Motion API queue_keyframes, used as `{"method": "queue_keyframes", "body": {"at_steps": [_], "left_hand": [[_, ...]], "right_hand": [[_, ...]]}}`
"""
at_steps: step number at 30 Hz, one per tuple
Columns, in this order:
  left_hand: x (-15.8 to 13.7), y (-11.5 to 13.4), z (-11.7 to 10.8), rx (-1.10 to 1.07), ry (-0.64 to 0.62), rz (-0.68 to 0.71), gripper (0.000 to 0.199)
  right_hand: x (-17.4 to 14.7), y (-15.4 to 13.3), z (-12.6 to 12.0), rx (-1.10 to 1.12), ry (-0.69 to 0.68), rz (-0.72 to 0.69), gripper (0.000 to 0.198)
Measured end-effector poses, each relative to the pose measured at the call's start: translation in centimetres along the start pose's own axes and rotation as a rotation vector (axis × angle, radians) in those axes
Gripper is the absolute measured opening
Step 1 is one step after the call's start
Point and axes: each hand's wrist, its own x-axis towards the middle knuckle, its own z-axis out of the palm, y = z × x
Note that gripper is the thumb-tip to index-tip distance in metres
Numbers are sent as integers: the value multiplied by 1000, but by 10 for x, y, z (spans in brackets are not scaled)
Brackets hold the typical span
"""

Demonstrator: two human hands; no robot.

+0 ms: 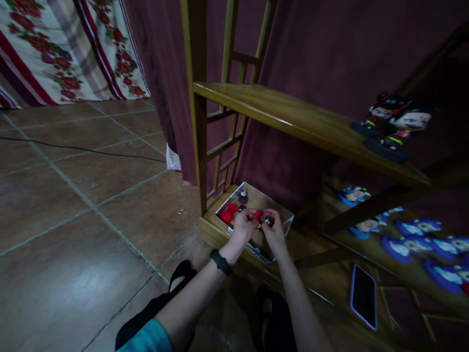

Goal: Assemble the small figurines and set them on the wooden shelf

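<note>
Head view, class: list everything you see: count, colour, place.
Shelving: one, brown, centre
Curtain: one, purple, background
Cloth: one, floral white, upper left
Cable: one, black, on floor
Dark figurines: two, black, upper right
Blue figurines: several, blue, right
Phone: one, purple edge, lower right
Box: one, white rim, below centre
Red pieces: two, red, in box
Small figurine: one, dark, in box
Held pieces: count unclear, red, black, at box
Wristband: one, black, left wrist
Left hand, right hand: two, bare, at box

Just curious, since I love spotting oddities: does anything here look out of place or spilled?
A small pale scrap lies on the tiled floor, left of the shelf unit; it looks dropped, though too small to identify. The phone lying near the figurines also seems slightly out of place. I see no spill.
</note>
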Motion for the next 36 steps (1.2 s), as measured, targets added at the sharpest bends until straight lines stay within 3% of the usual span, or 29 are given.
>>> {"method": "queue_keyframes", "body": {"at_steps": [5, 12, 22, 28, 36], "left_hand": [[-4, 4, 2, -61, -36, -36, 24], [-1, 2, 3, -12, -23, -14, 21], [6, -1, -1, 98, -83, 16, 21], [1, 3, -3, 31, -59, -43, 20], [0, -9, -2, 80, -5, -42, 20]], "right_hand": [[2, 4, -10, -79, -44, 2, 29], [3, -2, -15, -204, -88, -150, 24], [2, -6, -17, -264, -188, -291, 27], [0, -7, -16, -294, -248, -310, 31], [-1, -10, -17, -351, -319, -353, 36]]}}
